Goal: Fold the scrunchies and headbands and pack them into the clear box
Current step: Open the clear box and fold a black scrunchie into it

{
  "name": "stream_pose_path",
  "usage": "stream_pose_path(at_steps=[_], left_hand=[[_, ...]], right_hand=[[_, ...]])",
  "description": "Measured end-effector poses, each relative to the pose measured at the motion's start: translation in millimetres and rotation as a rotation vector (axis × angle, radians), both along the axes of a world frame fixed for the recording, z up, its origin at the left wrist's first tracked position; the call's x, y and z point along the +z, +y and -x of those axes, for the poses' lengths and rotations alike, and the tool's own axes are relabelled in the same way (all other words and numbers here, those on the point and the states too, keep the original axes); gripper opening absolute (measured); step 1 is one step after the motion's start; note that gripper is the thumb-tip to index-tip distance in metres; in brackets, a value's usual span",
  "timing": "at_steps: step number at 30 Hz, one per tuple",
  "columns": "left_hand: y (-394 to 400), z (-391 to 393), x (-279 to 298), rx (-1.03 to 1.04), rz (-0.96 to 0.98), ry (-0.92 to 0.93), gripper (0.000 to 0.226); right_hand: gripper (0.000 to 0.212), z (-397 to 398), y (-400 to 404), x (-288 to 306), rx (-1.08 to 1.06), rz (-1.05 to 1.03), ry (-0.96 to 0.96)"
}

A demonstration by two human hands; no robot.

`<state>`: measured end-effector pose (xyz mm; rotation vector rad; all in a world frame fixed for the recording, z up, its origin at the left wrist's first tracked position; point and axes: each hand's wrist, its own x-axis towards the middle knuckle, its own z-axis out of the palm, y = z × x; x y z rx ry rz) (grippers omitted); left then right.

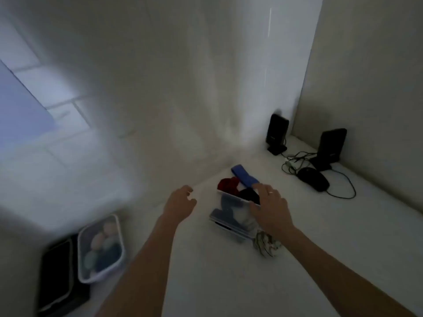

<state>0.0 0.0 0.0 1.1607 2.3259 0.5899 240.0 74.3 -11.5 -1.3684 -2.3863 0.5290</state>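
White tabletop [229, 282], clear box [231, 216] of dark fabric.

The clear box [231, 216] looked like smooth, see-through plastic; the blue headband [243, 178] at its twelve o'clock was matt cloth.

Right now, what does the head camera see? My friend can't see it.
Two bare hands reach over a white table: the right hand rests on a clear box, the left hand hovers open beside it. A blue headband and red scrunchie lie behind.
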Motion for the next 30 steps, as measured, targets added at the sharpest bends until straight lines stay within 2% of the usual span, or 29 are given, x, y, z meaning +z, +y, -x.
stream_pose_path(at_steps=[3, 7, 10, 12, 17, 21, 26, 30], left_hand=[[2, -2, -35, 0.068, 0.081, -0.310, 0.053], [10, 4, -67, -0.036, -0.043, -0.561, 0.029], [19, 12, -85, -0.084, -0.140, -0.578, 0.024], [27, 16, -98, -0.081, -0.187, -0.600, 0.022], [34, 23, -125, -0.092, -0.400, -0.809, 0.026], [30, 18, -136, -0.073, -0.588, -0.858, 0.023], [15, 11, -138, -0.055, -0.711, -0.882, 0.026], [-6, 1, -140, 0.003, -0.780, -0.909, 0.023]], right_hand=[[0.051, -11, -11, -42, -0.105, 0.121, 0.205], [0.054, -11, -12, -91, -0.111, 0.209, 0.385], [0.043, 0, -5, -109, -0.119, 0.088, 0.518], [0.045, 8, -3, -113, -0.110, 0.045, 0.598], [0.045, 20, 3, -128, -0.089, 0.030, 0.754], [0.040, 20, 4, -131, -0.034, -0.052, 0.785], [0.025, 19, 6, -137, -0.054, -0.117, 0.776], [0.032, 18, 2, -136, -0.061, -0.162, 0.862]])
